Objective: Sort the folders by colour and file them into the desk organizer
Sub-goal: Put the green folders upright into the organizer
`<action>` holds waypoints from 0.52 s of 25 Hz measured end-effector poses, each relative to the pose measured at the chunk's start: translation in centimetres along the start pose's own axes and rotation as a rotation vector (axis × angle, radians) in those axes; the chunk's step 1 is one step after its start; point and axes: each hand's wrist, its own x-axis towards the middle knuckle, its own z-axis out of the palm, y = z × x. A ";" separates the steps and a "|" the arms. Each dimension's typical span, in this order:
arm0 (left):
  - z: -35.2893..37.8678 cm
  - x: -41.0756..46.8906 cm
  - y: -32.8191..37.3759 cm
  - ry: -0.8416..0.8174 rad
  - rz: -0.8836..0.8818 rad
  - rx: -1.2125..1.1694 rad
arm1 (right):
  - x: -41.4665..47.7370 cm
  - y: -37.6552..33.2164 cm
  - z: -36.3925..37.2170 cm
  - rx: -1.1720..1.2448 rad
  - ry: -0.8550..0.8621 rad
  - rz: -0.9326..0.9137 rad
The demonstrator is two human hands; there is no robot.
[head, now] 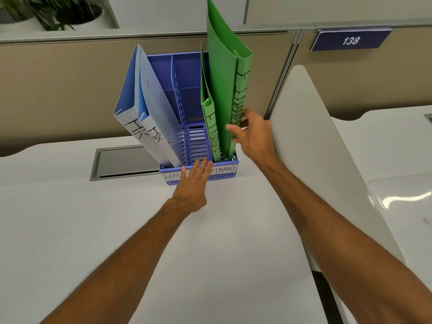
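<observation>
Two bare forearms reached forward over the white desk (93, 218). The left hand (192, 183) lay flat and open, fingers stretched out, its tips touching the front edge of the organizer (201, 175) and covering part of the label strip between "HR" and "FINANCE". The right hand (251, 134), a little farther on, gripped the spine edge of the tall green folder (224, 90), thumb on the near face and fingers wrapped behind; that folder stood in the right compartment with its lower end inside the organizer. Just left of it, in the same compartment, stood a second green folder (209, 127) with lettering down its spine. The middle compartment held nothing. In the left compartment two blue folders (140, 106), both marked "HR", leaned to the left. Left of the organizer a grey cable tray (124, 162) was set into the desk. Behind rose a beige partition (58, 90), a sign (350, 40) reading 138, and plants (53, 10) on the ledge.
</observation>
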 end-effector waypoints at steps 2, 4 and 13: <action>0.1 0.1 0.0 0.006 0.003 -0.003 | -0.4 0.6 0.5 0.083 0.008 0.044; 0.1 0.1 -0.1 0.011 -0.002 -0.003 | -0.8 0.9 1.0 0.146 0.051 0.075; 0.9 0.5 -0.4 0.030 -0.004 0.010 | -1.9 1.6 3.9 0.019 -0.042 0.052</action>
